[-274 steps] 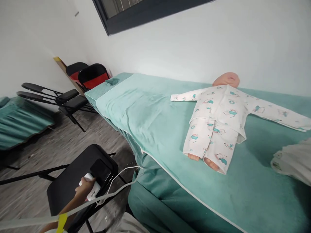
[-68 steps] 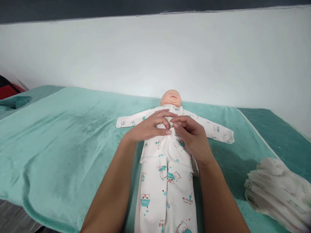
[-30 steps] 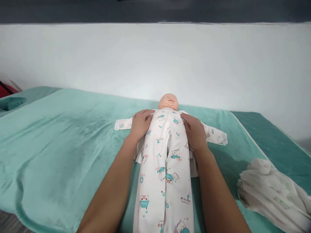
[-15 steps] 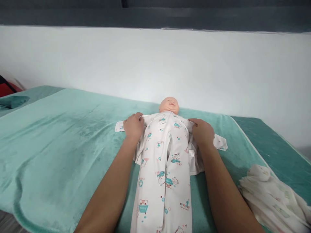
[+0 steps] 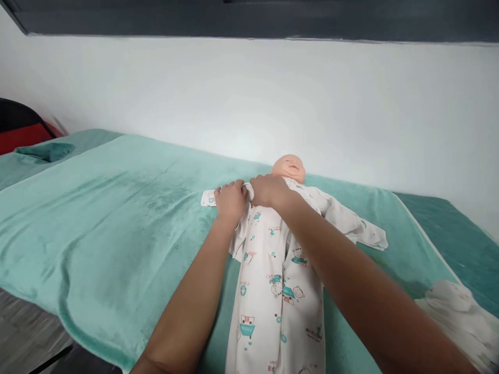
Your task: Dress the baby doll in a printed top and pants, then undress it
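A baby doll [image 5: 289, 167] lies on its back, its head toward the wall. White baby clothes [image 5: 265, 270] with teal and pink animal prints cover its body and stretch toward me. At the shoulder on the left side, my left hand [image 5: 231, 201] is closed around the sleeve, whose cuff [image 5: 209, 198] pokes out beyond it. My right hand [image 5: 268, 191] reaches across the doll's chest and grips the cloth at the same shoulder, close beside my left hand; its fingertips are partly hidden. The other sleeve [image 5: 351, 221] lies spread out to the right.
A teal plush blanket [image 5: 136, 234] covers the surface under the doll. Crumpled white printed cloth [image 5: 456, 306] lies at the lower right. A white wall [image 5: 218, 98] stands behind. A red and black object [image 5: 23, 132] is at the far left.
My right hand has let go of the right sleeve and crossed to the left shoulder. That right sleeve now lies free. My left hand stays at its sleeve; the view has shifted left.
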Demonstrator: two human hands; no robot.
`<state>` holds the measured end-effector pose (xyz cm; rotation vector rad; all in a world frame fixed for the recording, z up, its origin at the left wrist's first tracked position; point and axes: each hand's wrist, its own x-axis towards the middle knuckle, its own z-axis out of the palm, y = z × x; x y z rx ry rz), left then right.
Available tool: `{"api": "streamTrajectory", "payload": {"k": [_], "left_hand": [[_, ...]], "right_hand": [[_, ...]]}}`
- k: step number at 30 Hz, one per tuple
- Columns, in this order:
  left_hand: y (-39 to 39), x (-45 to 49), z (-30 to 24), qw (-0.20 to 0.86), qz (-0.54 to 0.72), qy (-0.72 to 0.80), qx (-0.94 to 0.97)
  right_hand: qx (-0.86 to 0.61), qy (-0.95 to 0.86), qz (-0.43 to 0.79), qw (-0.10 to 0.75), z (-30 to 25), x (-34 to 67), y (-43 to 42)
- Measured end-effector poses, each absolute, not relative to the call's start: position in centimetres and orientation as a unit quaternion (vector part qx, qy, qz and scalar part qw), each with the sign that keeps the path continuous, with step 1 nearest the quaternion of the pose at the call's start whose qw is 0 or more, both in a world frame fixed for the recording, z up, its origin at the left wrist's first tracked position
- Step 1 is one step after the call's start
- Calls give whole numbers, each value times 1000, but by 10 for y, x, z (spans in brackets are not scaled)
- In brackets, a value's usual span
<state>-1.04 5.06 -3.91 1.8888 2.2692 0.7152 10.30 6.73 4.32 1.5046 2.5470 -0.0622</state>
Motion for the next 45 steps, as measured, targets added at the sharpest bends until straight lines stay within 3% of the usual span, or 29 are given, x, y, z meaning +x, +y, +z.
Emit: {"api": "streamTrajectory", "payload": {"k": [17, 25, 34, 40, 45], "left_hand": [[54, -17, -42, 88, 264, 745, 606], [48, -19, -42, 77, 338, 724, 596], [46, -28, -46, 142, 325, 742, 569], [42, -22, -43, 28, 287, 744, 602], [42, -18, -45, 17, 227, 722, 654]], "right_hand": [[441, 885, -18, 148, 39, 89, 78], [436, 892, -12, 115, 57, 119, 75], [541, 838, -52, 52, 95, 164, 68], [502, 863, -36, 35, 72, 141, 62], [483, 872, -74, 41, 54, 118, 72]]}}
